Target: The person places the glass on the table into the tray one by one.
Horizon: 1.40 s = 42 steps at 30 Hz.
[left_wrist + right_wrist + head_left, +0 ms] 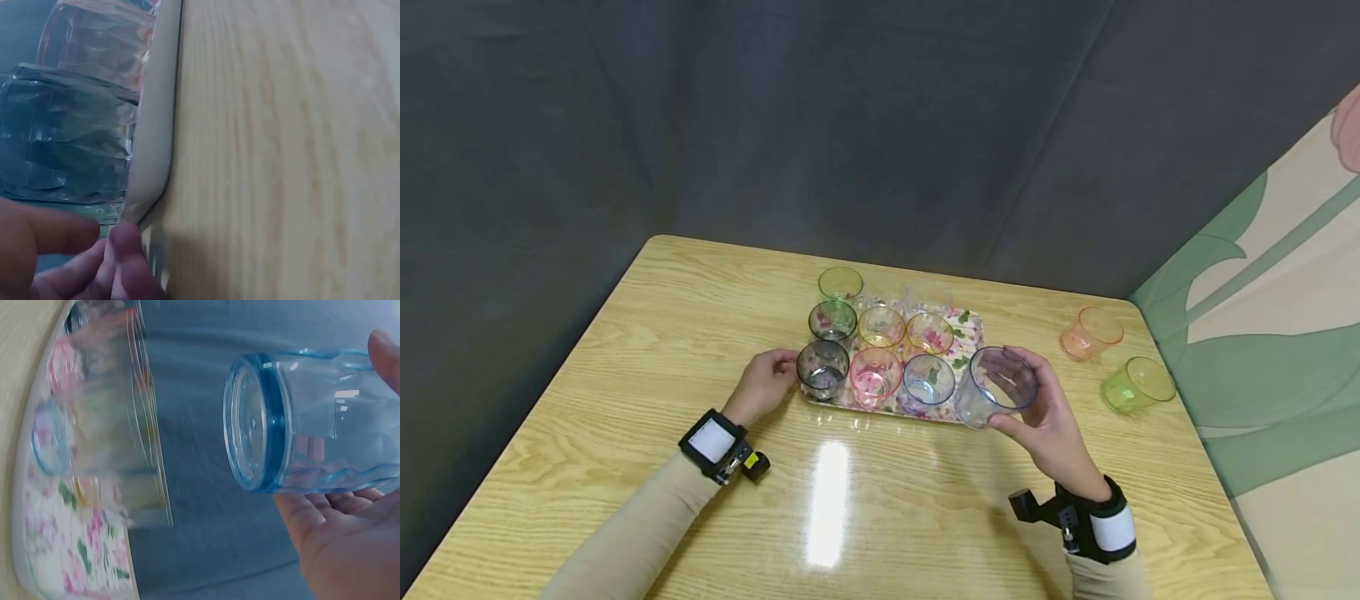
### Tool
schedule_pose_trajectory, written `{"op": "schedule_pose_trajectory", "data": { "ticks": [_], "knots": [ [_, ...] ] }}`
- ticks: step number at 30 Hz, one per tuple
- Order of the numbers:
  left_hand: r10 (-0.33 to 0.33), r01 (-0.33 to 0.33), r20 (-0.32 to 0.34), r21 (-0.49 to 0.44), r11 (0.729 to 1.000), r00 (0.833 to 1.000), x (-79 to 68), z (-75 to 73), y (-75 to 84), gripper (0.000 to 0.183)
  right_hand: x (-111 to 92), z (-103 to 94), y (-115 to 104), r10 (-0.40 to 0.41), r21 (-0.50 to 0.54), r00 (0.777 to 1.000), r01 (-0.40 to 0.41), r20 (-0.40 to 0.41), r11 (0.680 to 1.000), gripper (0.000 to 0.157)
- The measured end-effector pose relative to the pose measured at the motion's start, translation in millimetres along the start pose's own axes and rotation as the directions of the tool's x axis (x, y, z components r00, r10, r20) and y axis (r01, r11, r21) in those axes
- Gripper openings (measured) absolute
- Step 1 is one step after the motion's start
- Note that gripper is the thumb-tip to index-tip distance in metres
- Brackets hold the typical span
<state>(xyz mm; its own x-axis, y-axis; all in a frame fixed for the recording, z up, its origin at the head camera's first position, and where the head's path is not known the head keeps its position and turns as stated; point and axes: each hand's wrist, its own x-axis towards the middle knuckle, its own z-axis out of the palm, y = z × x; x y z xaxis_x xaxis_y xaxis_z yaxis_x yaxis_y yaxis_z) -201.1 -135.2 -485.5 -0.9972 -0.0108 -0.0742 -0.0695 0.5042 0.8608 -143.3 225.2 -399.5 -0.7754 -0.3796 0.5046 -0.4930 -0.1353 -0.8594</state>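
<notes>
My right hand point(1051, 425) grips a clear glass tumbler with a blue tint point(983, 407), thumb on one side and fingers round the other. In the right wrist view this tumbler point(331, 425) is held above the flowered tray point(47, 553), its thick blue base in full sight. At the tray's left end, my left hand point(765, 387) pinches the rim between thumb and fingers, as the left wrist view shows at the pale tray edge point(155, 119). Beside those fingers stands a dark grey tumbler point(822, 375). Pink point(876, 379) and pale blue point(928, 385) tumblers follow along the front row.
Behind them on the tray are a dark green tumbler point(832, 323) and two yellow-orange ones point(882, 327). A light green tumbler point(841, 283) stands at the back left. On the table's right side, an orange tumbler point(1090, 335) and a lime one point(1137, 386) sit near the edge.
</notes>
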Motion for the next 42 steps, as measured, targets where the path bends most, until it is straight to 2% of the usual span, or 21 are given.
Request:
{"op": "schedule_pose_trajectory", "data": {
  "ticks": [5,10,15,19,23,27,32,37,42],
  "knots": [
    [-0.01,0.008,0.039,0.053,0.999,0.999,-0.7,2.8,-0.8,0.03,2.6,-14.4,1.5,0.057,-0.055,0.994,-0.063,-0.094,0.997,0.067],
    [-0.001,-0.003,0.055,0.06,0.998,0.998,-2.3,3.4,-1.0,0.029,10.1,-28.0,13.0,0.127,-0.16,0.972,-0.159,-0.197,0.974,0.064],
    [0.012,-0.014,0.044,0.055,0.998,0.999,-2.7,4.2,-3.3,0.028,21.2,-38.7,35.3,0.207,-0.27,0.932,-0.291,-0.299,0.918,0.067],
    [0.011,-0.013,0.026,0.055,0.998,1.0,-2.4,5.1,-4.3,0.027,31.1,-44.0,58.3,0.264,-0.307,0.894,-0.382,-0.361,0.872,0.071],
    [-0.005,0.004,0.027,0.041,0.999,1.0,-1.6,5.5,-4.7,0.029,42.7,-46.2,75.6,0.294,-0.33,0.866,-0.438,-0.406,0.836,0.074],
    [-0.005,0.005,0.033,0.015,1.0,0.999,-0.9,6.1,-3.8,0.03,51.1,-49.4,90.2,0.317,-0.356,0.852,-0.474,-0.417,0.806,0.077],
    [0.027,-0.027,0.024,0.018,0.999,0.999,-0.9,6.1,-3.7,0.029,60.7,-50.4,103.3,0.384,-0.403,0.844,-0.521,-0.375,0.752,0.081],
    [0.025,-0.026,0.009,0.042,0.999,1.0,0.0,6.6,-3.8,0.027,69.1,-49.8,110.1,0.448,-0.43,0.806,-0.588,-0.388,0.685,0.084],
    [0.009,-0.009,0.0,0.055,0.998,1.0,0.4,7.3,-4.1,0.026,73.7,-48.6,117.3,0.484,-0.435,0.778,-0.627,-0.402,0.646,0.084]
  ]
}}
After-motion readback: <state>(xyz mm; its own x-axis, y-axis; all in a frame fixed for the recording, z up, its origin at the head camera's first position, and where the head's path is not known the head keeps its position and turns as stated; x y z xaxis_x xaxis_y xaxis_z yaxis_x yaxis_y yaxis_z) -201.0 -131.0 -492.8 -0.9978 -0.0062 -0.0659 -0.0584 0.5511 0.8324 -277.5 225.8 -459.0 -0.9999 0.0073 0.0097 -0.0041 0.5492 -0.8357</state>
